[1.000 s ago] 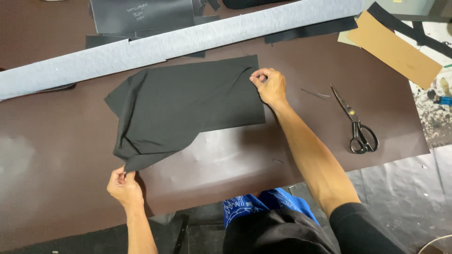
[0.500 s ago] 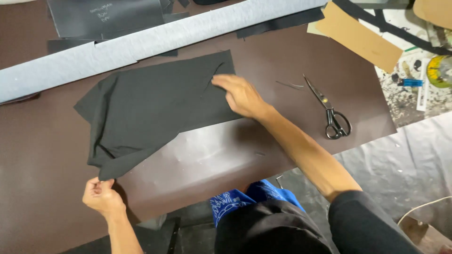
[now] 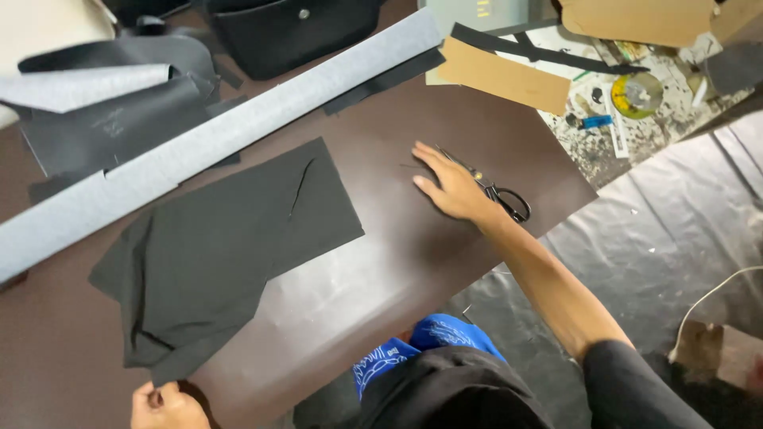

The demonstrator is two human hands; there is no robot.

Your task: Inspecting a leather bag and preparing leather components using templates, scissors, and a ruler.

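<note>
A black fabric piece (image 3: 230, 246) lies flat on the dark brown table (image 3: 373, 278), partly folded at its near left end. My left hand (image 3: 163, 405) pinches the fabric's near corner at the table's front edge. My right hand (image 3: 453, 187) is off the fabric, fingers spread flat on the table, resting over black-handled scissors (image 3: 501, 195) whose handles show just right of the hand.
A long grey strip (image 3: 214, 135) runs diagonally behind the fabric. Dark leather pieces (image 3: 111, 119) and a black bag (image 3: 294, 32) lie at the back left. Brown cardboard (image 3: 501, 75), a tape measure (image 3: 636, 91) and small tools sit at the back right. Black sheeting covers the floor.
My right hand let go of the fabric's far corner and moved right onto the scissors. The left hand still holds the near corner. The view has shifted.
</note>
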